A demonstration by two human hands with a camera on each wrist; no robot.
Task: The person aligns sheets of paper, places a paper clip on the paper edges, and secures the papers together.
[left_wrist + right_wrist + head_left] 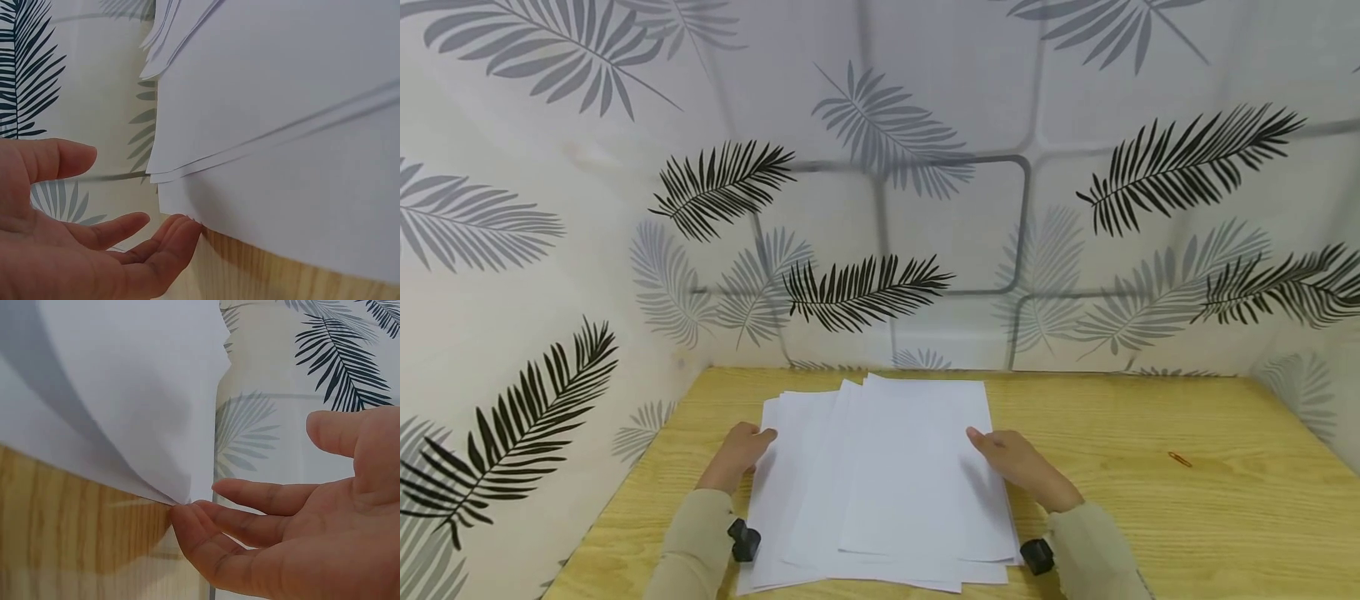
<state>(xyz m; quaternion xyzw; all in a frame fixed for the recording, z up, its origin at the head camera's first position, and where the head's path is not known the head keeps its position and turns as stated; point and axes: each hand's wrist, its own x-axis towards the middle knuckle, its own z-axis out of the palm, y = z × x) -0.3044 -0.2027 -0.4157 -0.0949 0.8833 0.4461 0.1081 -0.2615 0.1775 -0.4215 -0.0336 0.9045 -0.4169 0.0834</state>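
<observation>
A loose stack of white paper sheets (910, 483) lies on the table, its sheets fanned out of line with one another. At its left side is my left hand (739, 457); in the left wrist view its lower fingertips (187, 232) touch the paper's edge near the tabletop, with the thumb raised apart from them. My right hand (1018, 467) is at the opposite side. In the right wrist view, its lower fingertips (182, 515) meet the edge of the sheets, and the thumb stands away from the paper. Neither hand pinches the sheets.
An orange paper clip (1180, 459) lies on the wooden table (1150, 525) to the right of the paper. Behind the table and on its left hangs a white curtain (955, 225) with a leaf print. Each sleeve has a small black wrist device near it.
</observation>
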